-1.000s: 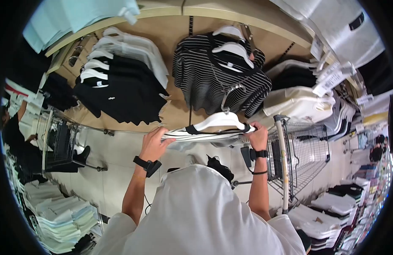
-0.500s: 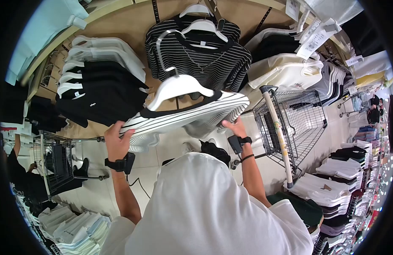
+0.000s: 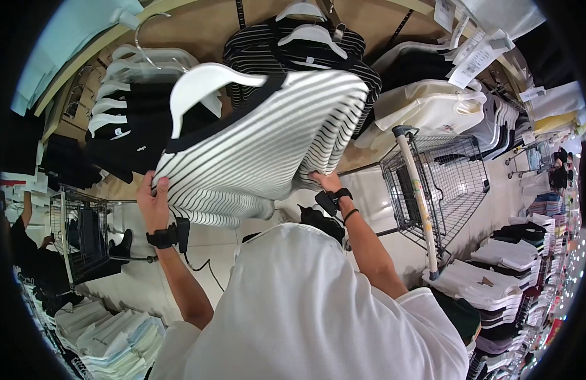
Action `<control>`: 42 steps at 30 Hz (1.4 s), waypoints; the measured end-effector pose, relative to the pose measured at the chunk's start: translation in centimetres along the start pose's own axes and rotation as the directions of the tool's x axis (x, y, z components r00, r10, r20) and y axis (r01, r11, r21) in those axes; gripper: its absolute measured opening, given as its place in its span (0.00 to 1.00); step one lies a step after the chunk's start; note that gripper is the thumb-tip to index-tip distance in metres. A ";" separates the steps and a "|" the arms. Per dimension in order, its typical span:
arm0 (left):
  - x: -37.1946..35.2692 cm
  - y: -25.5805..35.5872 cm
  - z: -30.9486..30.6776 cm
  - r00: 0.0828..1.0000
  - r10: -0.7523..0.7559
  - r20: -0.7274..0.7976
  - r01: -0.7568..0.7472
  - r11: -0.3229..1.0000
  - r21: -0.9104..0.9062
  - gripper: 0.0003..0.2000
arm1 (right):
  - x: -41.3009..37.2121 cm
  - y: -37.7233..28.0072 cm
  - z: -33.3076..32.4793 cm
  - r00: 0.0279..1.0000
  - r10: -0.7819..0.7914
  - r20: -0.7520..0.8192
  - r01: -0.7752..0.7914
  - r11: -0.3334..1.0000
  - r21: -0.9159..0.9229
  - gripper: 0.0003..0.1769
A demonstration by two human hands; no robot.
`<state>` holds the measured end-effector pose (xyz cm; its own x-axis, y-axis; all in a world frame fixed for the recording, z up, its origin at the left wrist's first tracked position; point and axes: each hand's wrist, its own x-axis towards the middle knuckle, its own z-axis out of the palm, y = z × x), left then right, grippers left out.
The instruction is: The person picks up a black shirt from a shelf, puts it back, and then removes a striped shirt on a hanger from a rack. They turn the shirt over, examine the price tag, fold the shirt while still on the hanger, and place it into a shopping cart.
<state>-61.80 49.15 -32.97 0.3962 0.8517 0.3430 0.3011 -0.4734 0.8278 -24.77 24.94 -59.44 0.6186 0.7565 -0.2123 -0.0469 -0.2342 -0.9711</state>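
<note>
In front of me is a white and black striped shirt (image 3: 261, 139) with a black neckband, tilted, on a white hanger (image 3: 204, 85) whose metal hook points up. My left hand (image 3: 153, 206) pinches the shirt at its left shoulder, thumb on top. At the shirt's right side, my right hand (image 3: 327, 182) grips the striped cloth; some of its fingers are hidden by the folds. Behind the shirt, a black shirt with white stripes (image 3: 312, 63) hangs on the wall rack, partly covered.
Black shirts (image 3: 138, 114) on white hangers are at the left, cream shirts (image 3: 432, 111) at the right. A shopping cart (image 3: 445, 183) stands to my right. At the far left, a person (image 3: 36, 253) is beside another cart (image 3: 84, 234). Folded shirts (image 3: 109, 335) lie lower left.
The striped shirt has been raised and tilted, its front turned more into view and its hanger moved up and left. My left hand moved left and slightly down; my right hand shifted left.
</note>
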 end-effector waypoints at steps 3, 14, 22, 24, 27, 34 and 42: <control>0.1 -0.5 -0.4 0.997 -0.040 -0.071 0.039 0.999 -0.012 0.18 | -1.3 -2.4 -0.8 0.974 0.153 -0.165 -0.137 0.985 0.107 0.16; -0.6 -5.2 -1.4 0.987 -0.147 -0.059 0.155 0.972 0.178 0.23 | -7.5 -8.7 -5.4 0.946 0.259 -0.196 -0.148 0.880 0.451 0.31; -1.4 -5.9 -0.1 0.999 -0.046 0.029 0.039 0.973 0.227 0.13 | -10.2 -6.9 -5.8 0.920 0.238 -0.311 -0.188 0.965 0.182 0.29; -1.4 -4.9 0.4 0.997 -0.042 0.067 0.028 0.980 0.198 0.12 | -11.0 -5.6 -6.1 0.924 0.249 -0.291 -0.236 0.968 0.080 0.38; -1.5 -4.6 1.3 0.992 -0.030 0.123 0.011 0.988 0.152 0.12 | -12.8 -6.6 -5.6 0.923 0.081 -0.375 -0.103 0.994 -0.040 0.52; -0.4 0.7 4.1 0.898 -0.009 0.439 -0.101 0.969 0.227 0.20 | -18.4 -22.0 -5.1 0.843 -0.290 -0.454 0.130 0.928 -0.351 0.55; -0.4 4.2 4.9 0.830 0.161 0.534 -0.315 0.925 0.212 0.24 | -19.7 -20.3 -4.0 0.952 -0.245 -0.182 0.104 0.820 -0.563 0.30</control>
<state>-56.41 45.73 -31.80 0.8403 0.5111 0.1808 0.3373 -0.7539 0.5637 -32.85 12.30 -35.13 0.7432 0.6668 0.0559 0.4674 -0.4575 -0.7564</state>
